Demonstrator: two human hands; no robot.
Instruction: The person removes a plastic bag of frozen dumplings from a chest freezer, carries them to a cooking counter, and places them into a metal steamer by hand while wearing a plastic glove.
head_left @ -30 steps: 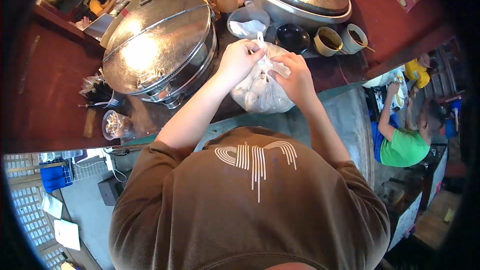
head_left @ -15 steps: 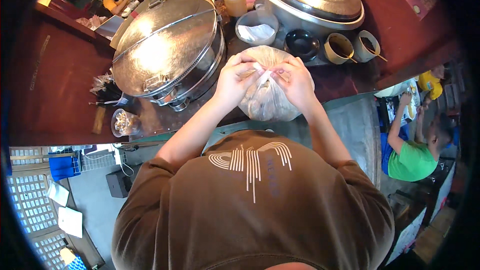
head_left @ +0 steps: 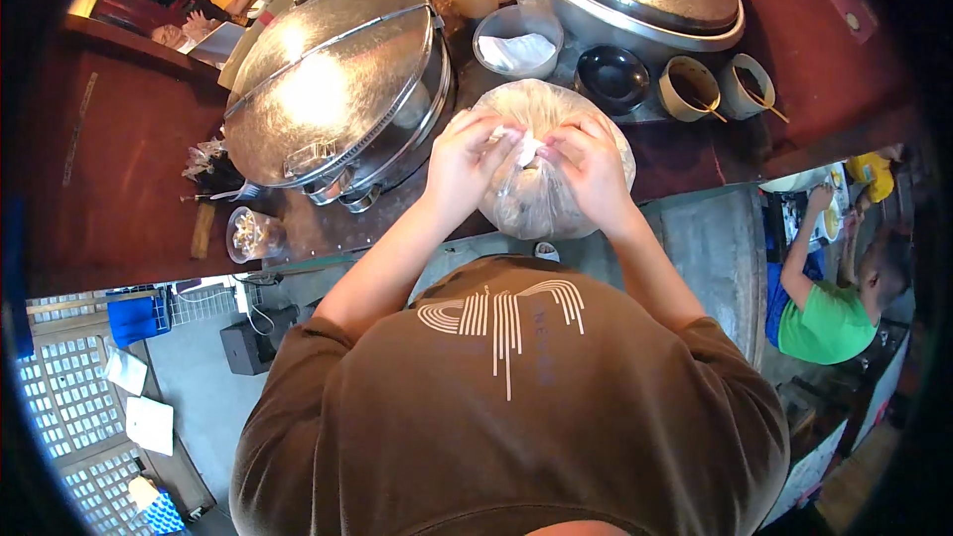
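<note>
Just above centre-frame — left hand (head_left: 465,167) and right hand (head_left: 593,171) pinching the gathered neck (head_left: 529,149) of a filled translucent plastic bag (head_left: 536,206) — neither nearer, its round bulk spreading around their grip.

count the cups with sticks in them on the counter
2: a cream cup right of the black bowl, a greyish cup farther right. Others may be hidden.
</note>
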